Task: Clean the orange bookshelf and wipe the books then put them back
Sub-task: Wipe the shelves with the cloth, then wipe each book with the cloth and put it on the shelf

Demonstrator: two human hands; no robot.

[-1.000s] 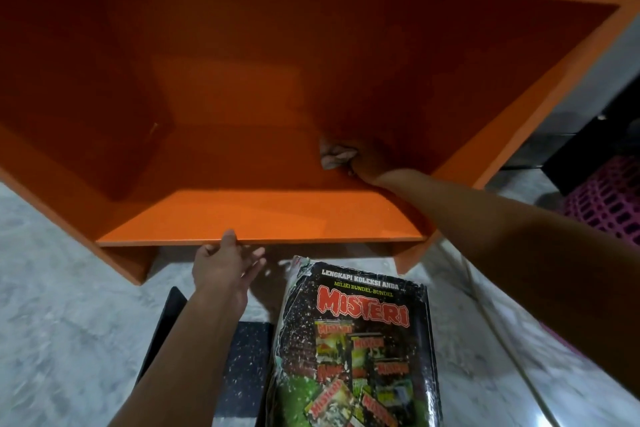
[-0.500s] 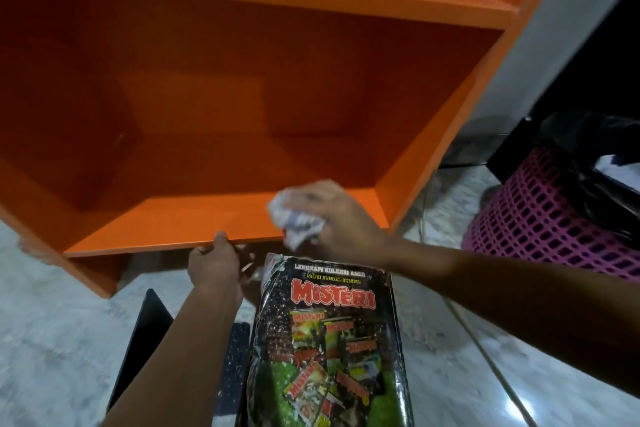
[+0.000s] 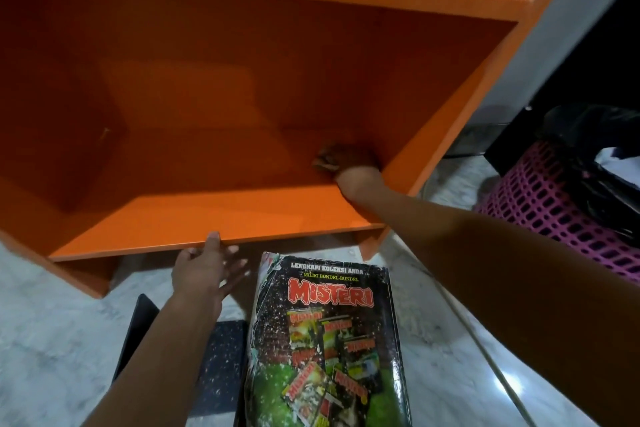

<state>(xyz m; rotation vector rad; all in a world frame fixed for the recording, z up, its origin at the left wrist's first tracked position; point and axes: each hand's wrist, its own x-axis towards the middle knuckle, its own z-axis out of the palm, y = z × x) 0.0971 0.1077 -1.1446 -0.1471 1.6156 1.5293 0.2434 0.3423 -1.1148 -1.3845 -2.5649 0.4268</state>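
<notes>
Orange bookshelf (image 3: 194, 218): the bottom compartment holds no books. My arm is back inside it after coming out to the front edge half a second ago, so I judge the shelf wiping is not finished.
Misteri book (image 3: 329, 340): lies flat on the marble floor (image 3: 52, 340) just in front of the shelf, where it lay a second ago. It looks speckled with dust and has not yet been put back.
Right grip (image 3: 346, 163): deep in the rear right corner, fingers curled down onto the bottom board and clamped on the wad.
Left grip (image 3: 204, 270): fingers apart and holding nothing, the thumb tip touching the board's front edge as it did before.
White wad (image 3: 322, 165): out in plain sight half a second ago, now only a pale scrap at my fingertips.
Hidden: the corner is in shadow, so I cannot tell how much of the wad meets the board. A dark book (image 3: 221, 357) lies partly under the Misteri book and my forearm. The book's lower end is cut off.
</notes>
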